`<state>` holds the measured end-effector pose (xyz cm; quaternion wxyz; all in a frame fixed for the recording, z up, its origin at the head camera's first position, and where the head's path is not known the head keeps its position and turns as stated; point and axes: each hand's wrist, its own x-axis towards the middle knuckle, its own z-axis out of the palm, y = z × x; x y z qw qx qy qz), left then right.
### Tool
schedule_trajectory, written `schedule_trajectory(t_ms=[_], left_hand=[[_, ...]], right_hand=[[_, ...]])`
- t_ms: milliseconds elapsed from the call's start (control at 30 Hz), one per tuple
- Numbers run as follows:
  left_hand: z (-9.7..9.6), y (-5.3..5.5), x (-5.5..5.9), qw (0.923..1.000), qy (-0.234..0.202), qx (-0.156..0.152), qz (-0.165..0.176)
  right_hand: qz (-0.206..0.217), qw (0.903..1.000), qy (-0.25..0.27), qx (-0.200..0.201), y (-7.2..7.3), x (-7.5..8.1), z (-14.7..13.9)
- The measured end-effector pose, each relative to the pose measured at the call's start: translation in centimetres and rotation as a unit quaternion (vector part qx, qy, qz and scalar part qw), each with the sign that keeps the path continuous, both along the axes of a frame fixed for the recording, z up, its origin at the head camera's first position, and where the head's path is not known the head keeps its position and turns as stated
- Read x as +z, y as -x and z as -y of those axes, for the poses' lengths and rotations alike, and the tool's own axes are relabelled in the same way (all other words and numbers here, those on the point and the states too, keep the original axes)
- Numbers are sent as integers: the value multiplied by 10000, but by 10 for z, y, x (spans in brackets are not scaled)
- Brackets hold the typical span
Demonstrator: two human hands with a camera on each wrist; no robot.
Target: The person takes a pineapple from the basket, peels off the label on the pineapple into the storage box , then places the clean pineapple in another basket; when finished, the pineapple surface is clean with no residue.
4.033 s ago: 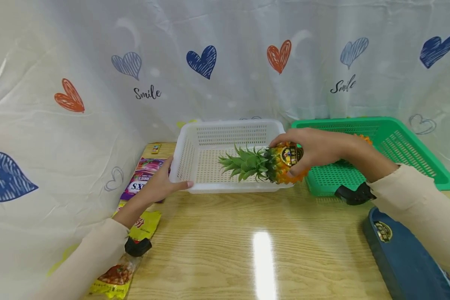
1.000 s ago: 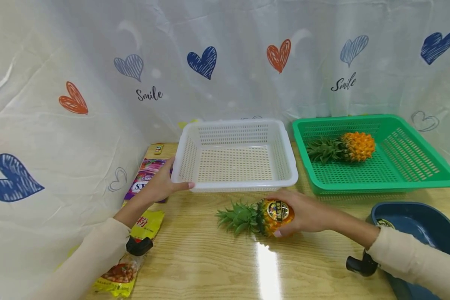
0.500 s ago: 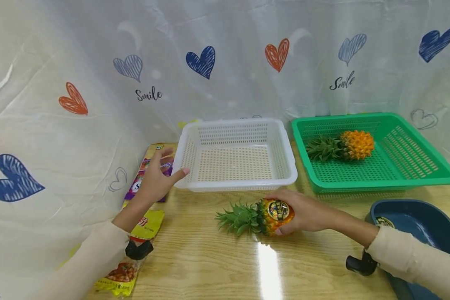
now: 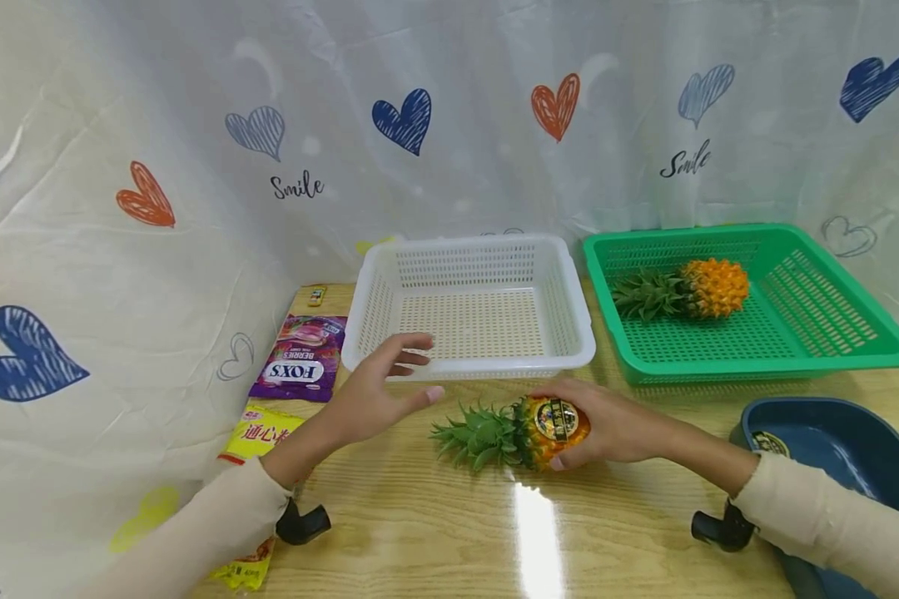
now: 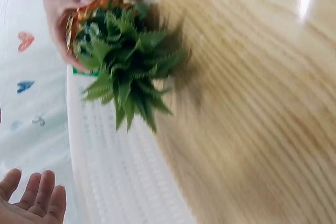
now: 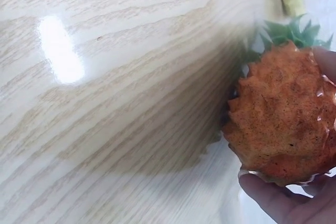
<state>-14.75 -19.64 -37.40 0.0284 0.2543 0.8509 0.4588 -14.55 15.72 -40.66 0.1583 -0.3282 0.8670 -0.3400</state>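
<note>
In the head view a small orange pineapple point(image 4: 543, 433) with a green crown and a round label lies on its side on the table, crown to the left. My right hand point(image 4: 603, 424) grips its fruit end; the right wrist view shows the fingers point(image 6: 273, 198) around the spiky base. My left hand point(image 4: 374, 395) is in the air left of the crown, near the front left corner of the white basket point(image 4: 487, 366), holding nothing. The left wrist view shows its fingers point(image 5: 39, 195) parted and relaxed. A second pineapple point(image 4: 715, 289) lies in the green basket point(image 4: 757, 366).
A dark blue basin point(image 4: 831, 449) stands at the right edge. To the left lie a purple candy bag point(image 4: 300, 358), a yellow food packet point(image 4: 258, 433) and a tiny packet point(image 4: 316, 296). A heart-printed curtain point(image 4: 479, 166) hangs behind and at the left.
The right hand carried the pineapple from over the white basket down to the table in front. The left hand let go of the basket's left rim and moved right, toward the crown.
</note>
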Motion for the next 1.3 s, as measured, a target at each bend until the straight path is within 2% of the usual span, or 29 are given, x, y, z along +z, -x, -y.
schedule_trajectory(t_ms=[167, 300, 367, 533, 733, 967, 1100, 1300], left_hand=[[-18, -3, -8, 9985, -2, -468, 283], [-31, -4, -15, 9958, -58, -693, 602], [-37, -4, -19, 9947, 70, -796, 652], [-50, -5, -28, 9924, 571, -971, 501], [-60, -6, -37, 9897, 935, -944, 527], [-65, -4, -51, 9853, 1312, -1052, 301], [-65, -4, -56, 9823, 1492, -1092, 298], [-66, -1, -62, 9789, 1622, -1243, 19]], right_hand=[[185, 9995, 273, 29, -1, -3, 0], [329, 9985, 437, 26, -1, -5, 0], [343, 9983, 480, 30, -1, -6, -1], [361, 9978, 551, 55, 0, -7, -3], [421, 9973, 591, 68, 0, -9, -3], [488, 9960, 735, 113, -1, -10, -4], [436, 9962, 747, 135, 0, -12, -4], [497, 9958, 765, 114, 0, -12, -4]])
